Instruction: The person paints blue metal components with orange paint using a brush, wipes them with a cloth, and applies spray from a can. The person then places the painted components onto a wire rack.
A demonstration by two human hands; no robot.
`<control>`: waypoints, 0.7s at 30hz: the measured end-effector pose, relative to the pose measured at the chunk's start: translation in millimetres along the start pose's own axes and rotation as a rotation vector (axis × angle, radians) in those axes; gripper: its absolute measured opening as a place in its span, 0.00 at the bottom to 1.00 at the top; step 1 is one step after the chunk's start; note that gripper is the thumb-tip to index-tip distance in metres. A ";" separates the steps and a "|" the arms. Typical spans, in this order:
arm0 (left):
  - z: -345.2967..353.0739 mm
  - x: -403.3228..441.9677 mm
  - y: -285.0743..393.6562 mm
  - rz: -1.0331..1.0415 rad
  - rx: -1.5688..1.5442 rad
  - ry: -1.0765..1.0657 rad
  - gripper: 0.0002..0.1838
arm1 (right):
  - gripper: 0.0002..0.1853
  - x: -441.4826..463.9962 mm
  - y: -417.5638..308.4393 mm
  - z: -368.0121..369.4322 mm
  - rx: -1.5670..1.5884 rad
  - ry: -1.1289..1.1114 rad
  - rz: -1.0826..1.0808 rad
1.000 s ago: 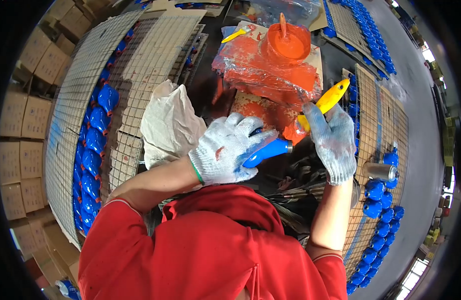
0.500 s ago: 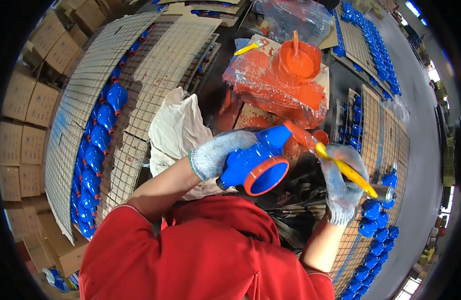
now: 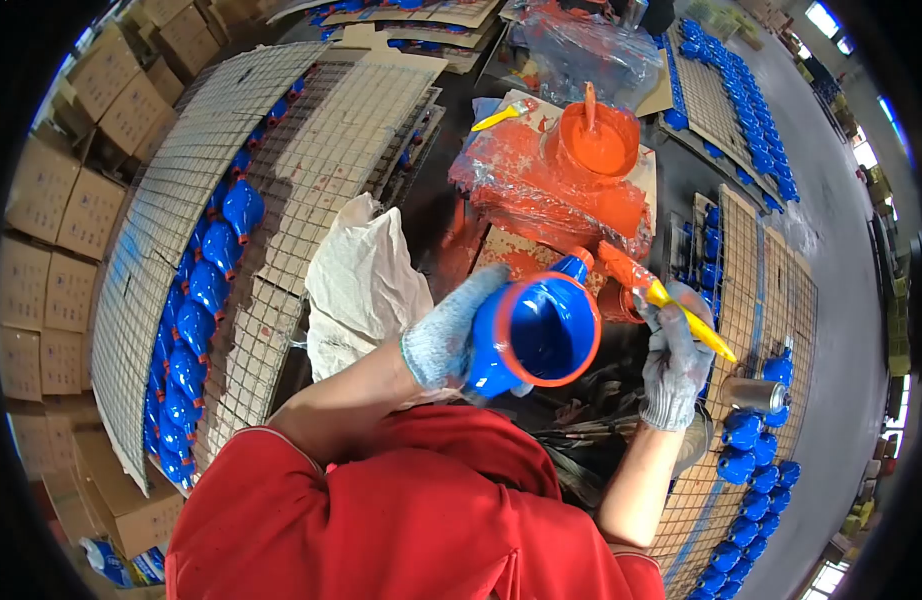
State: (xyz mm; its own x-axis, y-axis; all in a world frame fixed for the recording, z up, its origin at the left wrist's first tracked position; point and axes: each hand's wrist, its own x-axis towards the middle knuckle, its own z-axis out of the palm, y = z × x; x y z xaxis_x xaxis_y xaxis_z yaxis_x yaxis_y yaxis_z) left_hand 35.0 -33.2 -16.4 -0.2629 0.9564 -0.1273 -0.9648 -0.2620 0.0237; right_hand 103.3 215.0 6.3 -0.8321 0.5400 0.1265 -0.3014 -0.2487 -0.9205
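a red shirt (image 3: 401,500) is closest. the left hand (image 3: 447,338) holds a blue pot (image 3: 543,325) on its side in front of the shirt, its big round mouth ringed in orange. the right hand (image 3: 676,358) grips a yellow brush (image 3: 665,298), its orange tip near the pot. past them are a white cloth (image 3: 366,285) and a tub (image 3: 554,152) of orange paint. brown boxes (image 3: 51,270) stand far to the left.
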 end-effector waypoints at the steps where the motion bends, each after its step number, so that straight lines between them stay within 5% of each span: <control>1: 3.3 7.0 -3.9 0.227 0.300 0.360 0.38 | 0.15 1.5 -2.8 -1.5 -0.030 0.022 0.021; 3: 14.7 10.3 1.0 0.391 0.553 0.250 0.38 | 0.15 1.0 -12.0 0.4 -0.055 0.032 0.020; 5: 11.0 19.3 14.6 0.465 0.358 0.046 0.39 | 0.16 0.4 -15.6 -0.4 -0.097 0.068 -0.016; 7: 18.9 34.4 25.8 0.138 0.070 0.061 0.37 | 0.16 1.4 -21.0 3.1 -0.134 0.083 -0.059; 10: -6.0 38.3 27.2 0.035 0.298 0.143 0.32 | 0.16 7.5 -29.4 11.4 -0.250 0.048 -0.029; 11: 8.9 40.7 15.6 0.225 0.367 0.233 0.31 | 0.15 9.8 -30.8 10.8 -0.326 -0.003 -0.026; 16: 1.5 31.9 10.4 0.477 1.734 0.618 0.42 | 0.13 18.4 -32.5 13.4 -0.684 -0.141 0.060; 21: 10.1 23.2 -6.1 0.711 2.278 0.492 0.41 | 0.16 25.4 -28.9 35.7 -0.938 -0.182 0.119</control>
State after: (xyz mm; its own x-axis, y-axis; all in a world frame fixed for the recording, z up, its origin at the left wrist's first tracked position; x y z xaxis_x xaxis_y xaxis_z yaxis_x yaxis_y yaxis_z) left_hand 34.7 -8.1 -9.5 -0.7113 0.6528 0.2606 0.6207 0.4092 0.6688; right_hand 74.3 207.2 49.3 -0.9163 0.4004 -0.0042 0.2191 0.4926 -0.8422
